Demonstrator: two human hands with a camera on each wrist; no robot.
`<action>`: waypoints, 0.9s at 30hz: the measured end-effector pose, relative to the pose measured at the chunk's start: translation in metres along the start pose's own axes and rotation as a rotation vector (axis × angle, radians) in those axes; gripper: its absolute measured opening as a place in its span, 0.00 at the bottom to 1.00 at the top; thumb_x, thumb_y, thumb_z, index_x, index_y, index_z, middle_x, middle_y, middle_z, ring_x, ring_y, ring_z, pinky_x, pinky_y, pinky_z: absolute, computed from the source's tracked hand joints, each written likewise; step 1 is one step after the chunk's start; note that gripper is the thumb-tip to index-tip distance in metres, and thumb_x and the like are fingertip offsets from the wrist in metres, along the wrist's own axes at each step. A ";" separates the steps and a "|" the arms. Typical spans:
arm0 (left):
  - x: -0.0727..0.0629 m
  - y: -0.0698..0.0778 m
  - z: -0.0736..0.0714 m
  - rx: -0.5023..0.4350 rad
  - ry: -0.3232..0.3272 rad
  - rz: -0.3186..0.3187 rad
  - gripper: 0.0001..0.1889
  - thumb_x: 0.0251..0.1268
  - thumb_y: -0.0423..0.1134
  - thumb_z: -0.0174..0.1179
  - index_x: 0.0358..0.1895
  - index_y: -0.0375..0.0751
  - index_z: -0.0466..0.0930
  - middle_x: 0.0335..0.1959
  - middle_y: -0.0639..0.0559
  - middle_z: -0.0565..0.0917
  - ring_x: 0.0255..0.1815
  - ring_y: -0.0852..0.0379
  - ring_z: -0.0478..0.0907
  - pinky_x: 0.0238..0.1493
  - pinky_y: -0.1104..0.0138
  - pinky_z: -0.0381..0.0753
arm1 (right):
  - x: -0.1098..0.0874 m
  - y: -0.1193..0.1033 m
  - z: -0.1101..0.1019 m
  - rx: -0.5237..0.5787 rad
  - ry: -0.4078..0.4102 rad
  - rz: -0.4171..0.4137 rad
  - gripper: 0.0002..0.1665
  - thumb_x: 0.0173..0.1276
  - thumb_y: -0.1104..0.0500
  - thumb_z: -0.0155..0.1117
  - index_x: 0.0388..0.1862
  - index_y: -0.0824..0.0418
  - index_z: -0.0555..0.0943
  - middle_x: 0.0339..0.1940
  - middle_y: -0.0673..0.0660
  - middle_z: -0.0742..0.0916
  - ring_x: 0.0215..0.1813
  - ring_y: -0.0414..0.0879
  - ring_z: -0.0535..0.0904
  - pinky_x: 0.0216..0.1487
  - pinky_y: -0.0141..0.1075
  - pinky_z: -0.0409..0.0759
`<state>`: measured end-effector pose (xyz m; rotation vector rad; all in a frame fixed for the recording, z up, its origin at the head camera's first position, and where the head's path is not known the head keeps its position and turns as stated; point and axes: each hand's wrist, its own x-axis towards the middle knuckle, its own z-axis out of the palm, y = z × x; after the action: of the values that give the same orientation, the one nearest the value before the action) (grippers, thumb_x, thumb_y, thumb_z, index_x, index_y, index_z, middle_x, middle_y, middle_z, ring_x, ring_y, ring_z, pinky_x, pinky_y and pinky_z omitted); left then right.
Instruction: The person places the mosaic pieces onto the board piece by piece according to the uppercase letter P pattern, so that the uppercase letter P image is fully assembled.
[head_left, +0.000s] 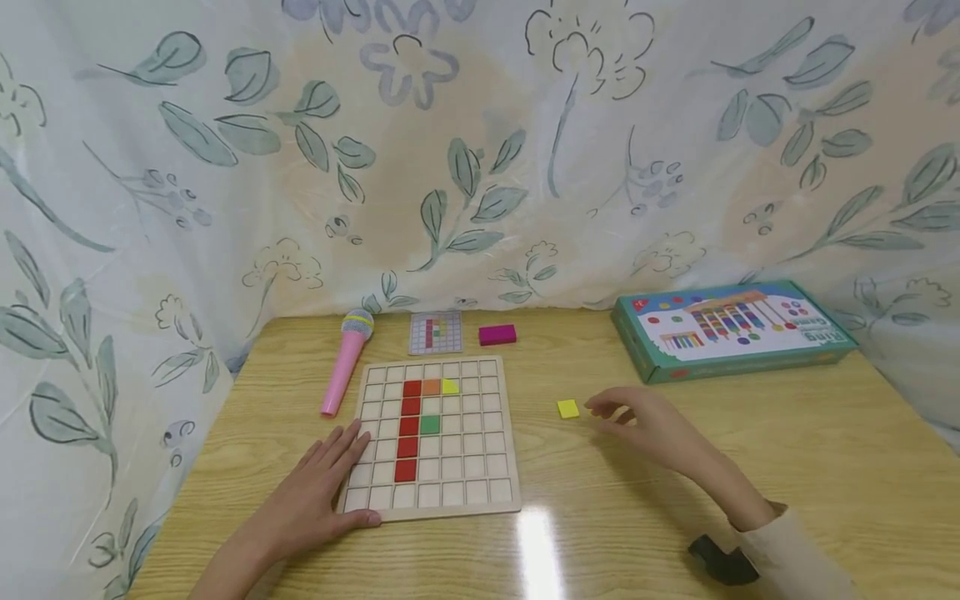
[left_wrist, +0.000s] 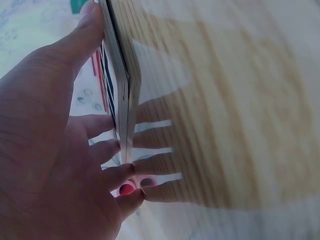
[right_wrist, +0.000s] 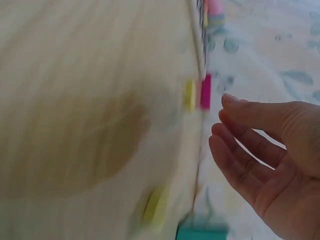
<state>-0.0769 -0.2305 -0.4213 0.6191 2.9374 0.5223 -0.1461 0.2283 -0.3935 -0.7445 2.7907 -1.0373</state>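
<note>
A wooden grid board (head_left: 480,492) lies flat on the table. It bears a column of several red tiles (head_left: 407,448), an orange tile (head_left: 431,387), a yellow piece (head_left: 450,387) and a green tile (head_left: 430,425). My left hand (head_left: 315,492) rests at the board's near left corner, fingers straight along the left edge and thumb at the front edge. Right of the board lies a loose yellow square tile (head_left: 567,408). Just beside it hovers my right hand (head_left: 652,429), loosely bent and holding nothing. The right wrist view also has a blurred yellow piece (right_wrist: 156,205) lower down.
Behind the board are a small pattern card (head_left: 437,333) and a magenta block (head_left: 497,335). A pink toy microphone (head_left: 347,362) lies to the left. At the back right sits a green game box (head_left: 738,329). A black object (head_left: 722,562) is near my right sleeve.
</note>
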 end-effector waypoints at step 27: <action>-0.001 0.000 0.001 -0.017 0.010 0.008 0.54 0.52 0.73 0.59 0.75 0.38 0.59 0.77 0.42 0.56 0.76 0.37 0.52 0.71 0.41 0.54 | -0.050 0.034 -0.014 -0.085 0.080 0.097 0.25 0.49 0.70 0.77 0.49 0.68 0.83 0.32 0.47 0.85 0.37 0.40 0.81 0.35 0.30 0.84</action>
<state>-0.0763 -0.2306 -0.4225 0.6284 2.9378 0.5520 -0.1198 0.2820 -0.4090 -0.5809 2.9224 -0.9583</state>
